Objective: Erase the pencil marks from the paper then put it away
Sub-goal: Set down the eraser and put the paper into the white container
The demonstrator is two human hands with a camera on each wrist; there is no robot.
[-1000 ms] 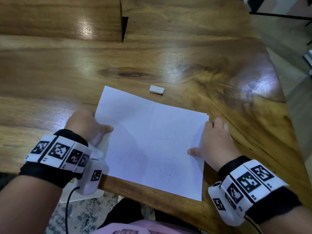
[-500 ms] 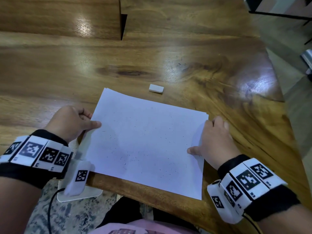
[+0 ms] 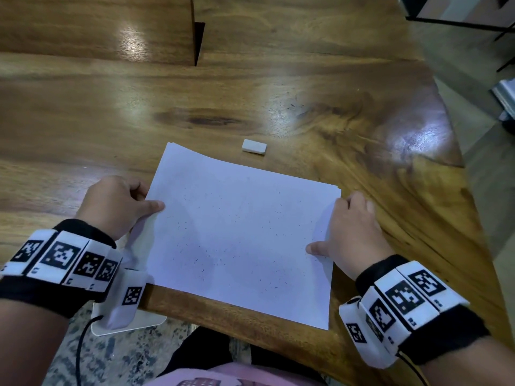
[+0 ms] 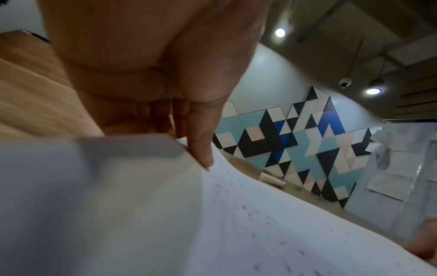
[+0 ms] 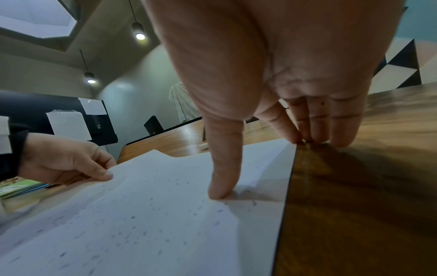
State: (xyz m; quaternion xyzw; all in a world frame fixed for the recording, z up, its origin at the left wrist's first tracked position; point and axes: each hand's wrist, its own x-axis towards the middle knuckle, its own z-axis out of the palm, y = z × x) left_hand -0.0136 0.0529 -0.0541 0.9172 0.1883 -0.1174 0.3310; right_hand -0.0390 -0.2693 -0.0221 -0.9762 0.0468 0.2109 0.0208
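White paper (image 3: 239, 235), flecked with dark eraser crumbs, lies at the near edge of a wooden table (image 3: 111, 107), held at both short ends.

Its long axis runs left to right, skewed so the left end sits farther away. The left hand (image 3: 117, 204) pinches the raised left edge, thumb on top, fingers curled beneath. The right hand (image 3: 354, 235) is spread, thumb pressing the sheet, fingertips (image 5: 314, 138) at its right edge. A white eraser (image 3: 254, 146) rests just beyond the far edge.

Left hand (image 3: 117, 204) pinching, right hand (image 3: 354, 235) thumb-down.
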